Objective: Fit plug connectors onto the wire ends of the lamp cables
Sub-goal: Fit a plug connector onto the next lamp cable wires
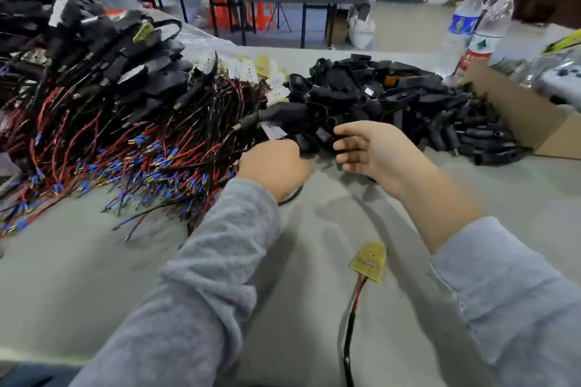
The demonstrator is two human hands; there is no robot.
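A grey work table [78, 276] fills most of the frame. Across its left half sprawls a big heap of lamp cables [103, 122] — red and black wires ending in blue-sleeved tips that fan out toward the lower left, with black lamp bodies stacked at the upper left. Right of centre lies a pile of black plug connectors [408, 104], reaching to an open cardboard box [515, 116] at the right edge. Behind the box, in the upper right, stand two clear plastic bottles [471, 31]. In the lower middle, a single black cable runs up from the bottom edge to a small brass-coloured plate [369, 261] lying flat on the table.

The left hand [273, 166], in a grey sleeve, is at the seam between the cables and the connectors; its fingers are curled round a black cable, which loops out beneath the wrist. The right hand [374, 151] hovers at the near edge of the connector pile — fingers loosely spread and slightly bent, a black connector just at the fingertips; whether they grip it cannot be told.
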